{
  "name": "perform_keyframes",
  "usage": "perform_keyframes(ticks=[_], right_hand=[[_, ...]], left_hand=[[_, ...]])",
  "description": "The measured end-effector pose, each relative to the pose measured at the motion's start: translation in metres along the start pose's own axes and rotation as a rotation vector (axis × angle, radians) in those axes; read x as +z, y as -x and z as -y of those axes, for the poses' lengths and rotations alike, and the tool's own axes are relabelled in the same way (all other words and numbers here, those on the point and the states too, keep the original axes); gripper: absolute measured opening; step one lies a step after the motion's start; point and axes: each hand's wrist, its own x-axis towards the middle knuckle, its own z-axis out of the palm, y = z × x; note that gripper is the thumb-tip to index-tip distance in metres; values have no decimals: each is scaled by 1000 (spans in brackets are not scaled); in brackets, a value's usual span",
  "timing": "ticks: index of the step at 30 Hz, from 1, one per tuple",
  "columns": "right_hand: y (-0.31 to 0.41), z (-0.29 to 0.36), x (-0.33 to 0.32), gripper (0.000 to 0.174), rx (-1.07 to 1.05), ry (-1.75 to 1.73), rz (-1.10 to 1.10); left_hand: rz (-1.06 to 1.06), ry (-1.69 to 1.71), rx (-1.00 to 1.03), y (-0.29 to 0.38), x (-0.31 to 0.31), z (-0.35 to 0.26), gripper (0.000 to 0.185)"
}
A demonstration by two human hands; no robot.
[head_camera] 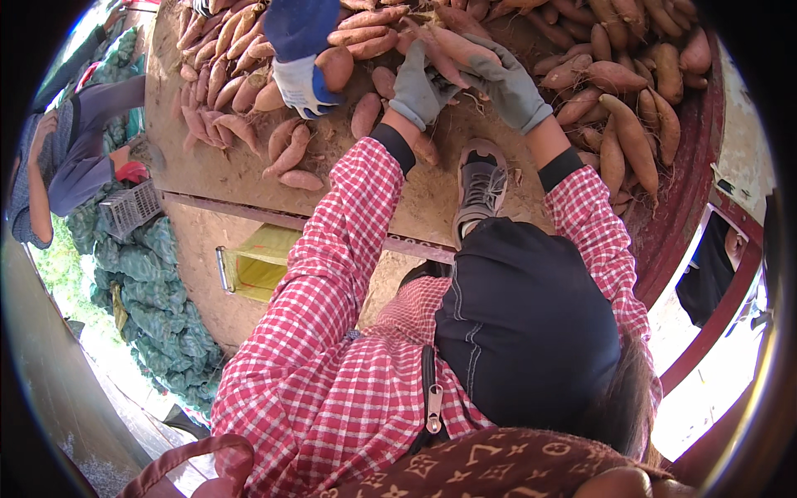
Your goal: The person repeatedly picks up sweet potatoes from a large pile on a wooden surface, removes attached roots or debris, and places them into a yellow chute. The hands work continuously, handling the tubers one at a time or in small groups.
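Note:
Both of my hands wear grey work gloves and meet over a heap of sweet potatoes at the top centre. My left hand (418, 87) holds a slim reddish sweet potato (441, 61), its fingers partly hidden behind it. In my right hand (509, 84) is a thicker pinkish sweet potato (462, 45), pointing up and to the left, close beside the slim one. Thin roots hang beneath my hands. Just left, another person's hand in a white and blue glove (303, 86) is near a round sweet potato (335, 68).
Piles of sweet potatoes (630, 134) lie right and upper left. A shoe (482, 180) stands below my hands. A yellow mesh bag (258, 261) lies lower left. Farther left are a grey plastic crate (129, 207), filled green sacks (152, 299) and a person (90, 134).

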Motion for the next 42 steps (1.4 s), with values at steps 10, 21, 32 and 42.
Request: perform_keyframes(ticks=[10,21,32,42], right_hand=[[20,-9,24,61,-243,141,69],[10,23,31,43,-246,599,3],[-41,9,50,45,158,483,68],[-92,-16,17,26,-200,1910,90]], left_hand=[[506,681,-232,35,-5,-11,76],[409,355,-22,63,-29,-3,93],[469,558,-262,88,-54,29,70],[416,670,-218,87,-20,17,82]])
